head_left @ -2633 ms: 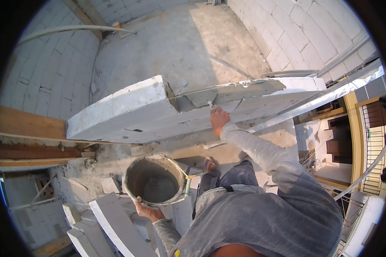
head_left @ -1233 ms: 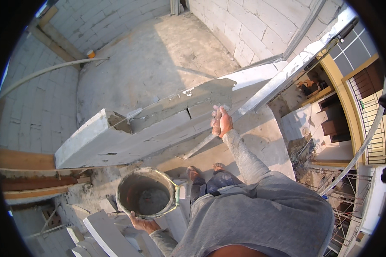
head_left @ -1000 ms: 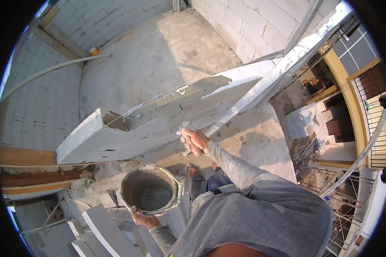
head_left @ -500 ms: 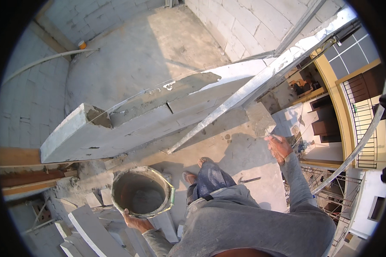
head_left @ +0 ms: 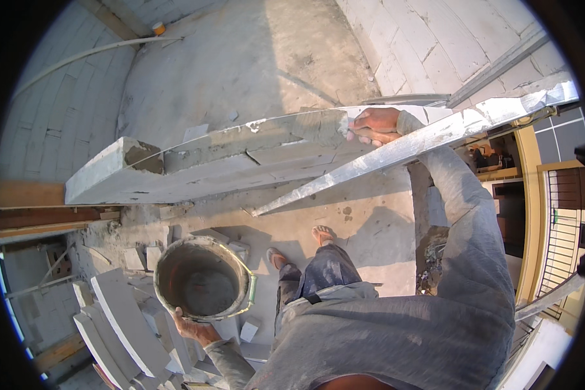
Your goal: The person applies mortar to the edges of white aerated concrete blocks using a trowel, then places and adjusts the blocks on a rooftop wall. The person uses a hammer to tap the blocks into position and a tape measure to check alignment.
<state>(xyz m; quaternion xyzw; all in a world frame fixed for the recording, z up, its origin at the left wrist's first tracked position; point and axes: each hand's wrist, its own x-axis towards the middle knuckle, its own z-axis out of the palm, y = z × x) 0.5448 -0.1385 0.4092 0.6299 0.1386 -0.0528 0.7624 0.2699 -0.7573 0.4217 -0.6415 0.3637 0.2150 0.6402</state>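
My left hand [head_left: 194,328] grips the near rim of a cement-caked bucket [head_left: 205,279] with grey wet mix low inside and a greenish handle at its right. A low wall of white blocks [head_left: 201,175] crosses ahead of me, grey mortar [head_left: 260,133] spread along its top and a thin string stretched over it. At the wall's right part, my right hand [head_left: 374,127] is closed on a trowel, its blade hard to make out against the mortar. My right forearm passes behind a long slanting metal bar [head_left: 331,175], just below that hand.
Stacked blocks [head_left: 114,312] lie lower left beside timber planks [head_left: 39,198]. Beyond the low wall are a concrete floor [head_left: 195,84], taller block walls [head_left: 435,39] and a small orange container [head_left: 158,28]. Rightward, past the slab's edge, is a lower yard with a railed balcony [head_left: 562,240].
My right hand went out right with the trowel, then rose to the wall top, behind the bar. The view has turned, and my left hand still holds the bucket.
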